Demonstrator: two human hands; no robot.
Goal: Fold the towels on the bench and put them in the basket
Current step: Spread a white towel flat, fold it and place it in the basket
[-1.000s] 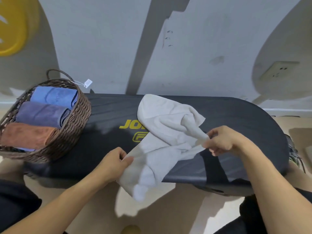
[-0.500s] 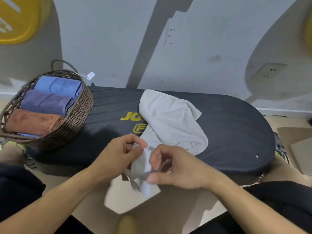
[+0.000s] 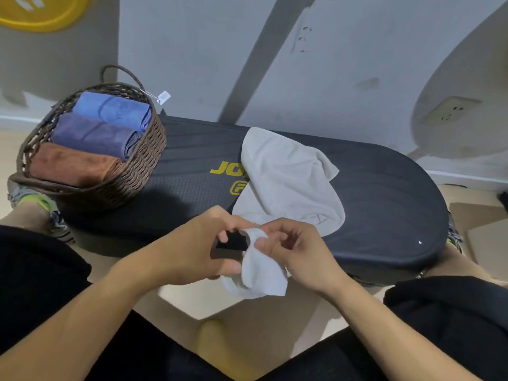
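A crumpled white towel [image 3: 288, 182] lies across the middle of the black padded bench [image 3: 384, 210], and its near end hangs over the front edge. My left hand [image 3: 198, 248] and my right hand [image 3: 297, 251] meet at that hanging end, and both pinch the cloth between thumb and fingers. At the bench's left end stands a brown wicker basket [image 3: 137, 174]. Inside it lie three folded towels: blue [image 3: 112, 110] at the back, purple [image 3: 93, 136] in the middle, brown [image 3: 71, 163] at the front.
A grey wall with a socket [image 3: 450, 111] rises right behind the bench. A paper tag [image 3: 164, 96] hangs from the basket's handle. Shoes [image 3: 35, 202] sit on the floor below the basket. My dark-clothed knees frame the bottom corners.
My right hand left the towel's right part on the bench and came to the hanging near end beside my left hand. The view shifted slightly closer.
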